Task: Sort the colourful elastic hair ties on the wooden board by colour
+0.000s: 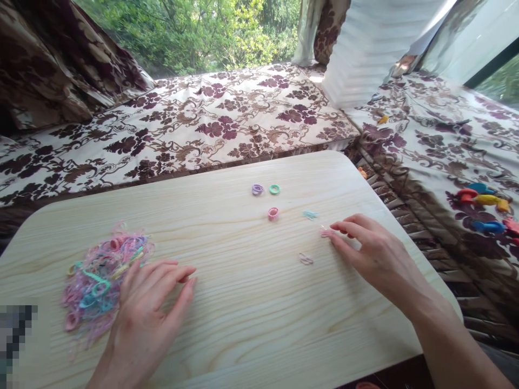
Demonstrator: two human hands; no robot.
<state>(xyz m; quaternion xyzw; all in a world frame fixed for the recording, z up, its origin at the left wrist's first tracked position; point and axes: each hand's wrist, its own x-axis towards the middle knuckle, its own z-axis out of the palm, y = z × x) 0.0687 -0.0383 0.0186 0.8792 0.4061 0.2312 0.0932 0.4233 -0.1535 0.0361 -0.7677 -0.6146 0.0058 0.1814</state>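
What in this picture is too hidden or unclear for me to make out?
In the head view:
Pile of bands: partly hidden behind the left hand.
Pink bands at the right hand: too small to count or tell whether they're gripped.
Lower left corner: coarse blocks mask whatever is there.
Reddish object: cut off by the bottom edge.

Your tabletop (259, 324) looks like smooth, satiny wood; at left, your pile of bands (101, 289) looks partly glossy and translucent, partly matt; the far bench cover (178, 116) is cloth, the toys (486, 199) at right plastic (smooth, slightly shiny).
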